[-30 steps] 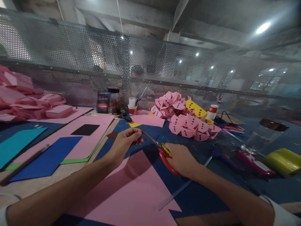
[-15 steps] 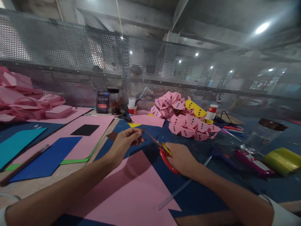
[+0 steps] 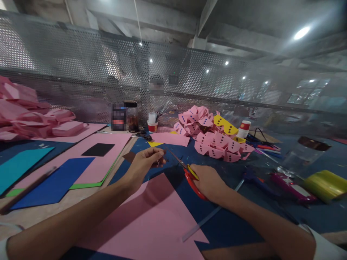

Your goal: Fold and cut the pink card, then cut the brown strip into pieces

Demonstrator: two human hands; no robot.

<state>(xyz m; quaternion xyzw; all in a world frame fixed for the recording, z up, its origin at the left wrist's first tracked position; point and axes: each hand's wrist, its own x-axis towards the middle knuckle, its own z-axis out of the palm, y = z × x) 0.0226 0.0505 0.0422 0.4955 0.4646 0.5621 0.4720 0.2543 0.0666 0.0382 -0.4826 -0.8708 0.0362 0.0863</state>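
My right hand (image 3: pixel 210 180) is closed round the handles of a pair of scissors (image 3: pixel 189 175) with red and yellow grips. Their blades point up and left, the tips close to the fingers of my left hand (image 3: pixel 148 159). Thumb and fingers of that left hand are pinched together; whatever small dark thing is between them is too tiny to make out. Beneath both hands, a large pink sheet (image 3: pixel 151 213) lies on the dark blue table surface. A translucent glue stick (image 3: pixel 200 224) rests across the sheet's right edge.
Folded pink pieces with dark dots (image 3: pixel 217 144) are heaped at the back. At left lie a blue sheet (image 3: pixel 56 184), a black rectangle (image 3: pixel 98 149) and a pink pile (image 3: pixel 35 112). On the right are a magenta tool (image 3: pixel 294 187), yellow tape (image 3: pixel 326 184) and a clear jar (image 3: pixel 306 159).
The scissor tips have shifted very slightly right, away from my left fingertips. My left hand and the things on the table look the same.
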